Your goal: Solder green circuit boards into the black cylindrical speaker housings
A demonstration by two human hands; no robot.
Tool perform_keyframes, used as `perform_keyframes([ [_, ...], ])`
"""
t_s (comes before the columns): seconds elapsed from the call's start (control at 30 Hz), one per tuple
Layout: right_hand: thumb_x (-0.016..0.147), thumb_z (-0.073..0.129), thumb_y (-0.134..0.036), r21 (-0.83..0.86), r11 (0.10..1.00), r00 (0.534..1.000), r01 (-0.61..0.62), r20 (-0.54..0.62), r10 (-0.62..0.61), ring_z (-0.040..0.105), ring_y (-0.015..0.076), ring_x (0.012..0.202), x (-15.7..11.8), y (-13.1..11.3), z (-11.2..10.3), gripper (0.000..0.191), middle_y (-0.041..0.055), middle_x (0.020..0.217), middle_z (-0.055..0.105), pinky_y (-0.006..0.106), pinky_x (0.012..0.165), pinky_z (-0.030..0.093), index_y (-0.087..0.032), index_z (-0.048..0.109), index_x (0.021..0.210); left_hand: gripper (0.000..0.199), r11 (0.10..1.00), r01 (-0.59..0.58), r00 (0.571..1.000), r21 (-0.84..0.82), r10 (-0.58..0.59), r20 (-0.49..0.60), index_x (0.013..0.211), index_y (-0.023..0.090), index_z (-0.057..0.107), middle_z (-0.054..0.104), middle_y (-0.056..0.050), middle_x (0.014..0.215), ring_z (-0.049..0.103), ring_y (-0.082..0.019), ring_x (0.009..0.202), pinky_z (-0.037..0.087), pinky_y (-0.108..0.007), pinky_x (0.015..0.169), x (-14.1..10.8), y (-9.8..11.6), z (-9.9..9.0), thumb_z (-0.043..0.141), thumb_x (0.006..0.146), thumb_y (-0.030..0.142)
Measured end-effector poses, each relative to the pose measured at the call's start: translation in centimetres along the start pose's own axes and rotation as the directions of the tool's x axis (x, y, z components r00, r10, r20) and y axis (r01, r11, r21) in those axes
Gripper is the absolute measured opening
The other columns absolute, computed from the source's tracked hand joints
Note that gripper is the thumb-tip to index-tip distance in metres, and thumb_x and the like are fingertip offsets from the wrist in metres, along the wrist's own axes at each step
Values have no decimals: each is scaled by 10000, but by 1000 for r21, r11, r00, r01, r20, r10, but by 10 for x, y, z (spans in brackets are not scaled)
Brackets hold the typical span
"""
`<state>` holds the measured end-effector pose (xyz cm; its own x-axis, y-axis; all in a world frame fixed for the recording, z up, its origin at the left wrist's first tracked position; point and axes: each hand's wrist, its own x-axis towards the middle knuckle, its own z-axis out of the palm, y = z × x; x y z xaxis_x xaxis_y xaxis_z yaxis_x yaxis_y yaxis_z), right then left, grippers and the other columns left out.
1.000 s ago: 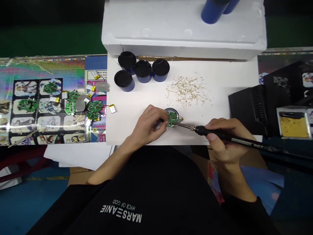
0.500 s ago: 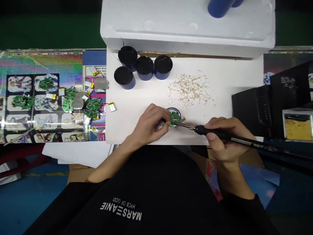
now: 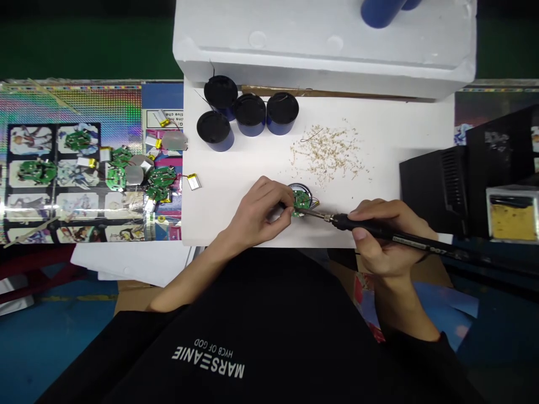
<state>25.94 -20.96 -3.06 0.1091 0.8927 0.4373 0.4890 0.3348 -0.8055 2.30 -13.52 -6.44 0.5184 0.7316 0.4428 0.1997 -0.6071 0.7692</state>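
My right hand [image 3: 389, 235] is closed round the black handle of a soldering iron [image 3: 362, 224]. The iron's metal tip reaches left to a green circuit board [image 3: 301, 198], which lies at a round dark-rimmed part [image 3: 310, 191] near the front edge of the white work surface. My left hand [image 3: 267, 212] is at the board's left side, thumb and fingertips pinched together close to the iron's tip. What those fingers hold is too small to make out. Thin wires [image 3: 315, 203] stick out at the board's right edge.
Several dark blue cylinders with black tops [image 3: 250, 115] stand at the back left, before a white foam block [image 3: 324, 50]. Small crumbs [image 3: 330, 151] are scattered mid-surface. Left lie green boards with batteries [image 3: 160, 182]. A yellow sponge tray [image 3: 511, 219] and black stand [image 3: 433, 191] are right.
The soldering iron and my right hand have shifted very slightly left, with the tip still at the board. My left hand keeps its pinch, and the view has moved a little.
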Motion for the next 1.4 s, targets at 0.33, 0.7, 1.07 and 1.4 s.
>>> perform_keyframes([
  [0.33,861,780,-330,40,999,999,14,-48,-12,671,191,593,-3,5,-2,109,15,751,738,325,503,502,-249,771,934,123,1000,-7,1000,-8,7,-16,932,213,585,746,-46,965,659,-186,906,518,-361,848,1,1,0,613,948,95],
  [0.7,955,777,-393,110,993,941,-52,-327,86,689,159,517,-8,0,9,219,21,866,759,269,391,476,-223,754,1092,117,1000,-11,1000,0,11,-11,929,213,595,743,-48,968,648,-186,905,527,-359,848,0,0,-1,610,943,98],
  [1.07,922,799,-154,-58,995,992,78,105,-71,731,284,1150,-20,5,51,474,96,1220,737,501,965,641,-276,602,1336,92,1000,13,1000,17,-13,-19,950,208,620,754,-38,987,650,-187,924,520,-362,855,-2,2,0,653,965,124],
  [1.4,959,771,-168,-38,995,972,96,218,-85,702,271,1187,-2,14,38,417,66,1217,740,478,998,629,-311,609,1315,38,1000,9,1000,-30,-9,-7,1010,204,672,762,-52,1009,690,-196,981,531,-370,893,-2,-1,-2,708,1000,200],
])
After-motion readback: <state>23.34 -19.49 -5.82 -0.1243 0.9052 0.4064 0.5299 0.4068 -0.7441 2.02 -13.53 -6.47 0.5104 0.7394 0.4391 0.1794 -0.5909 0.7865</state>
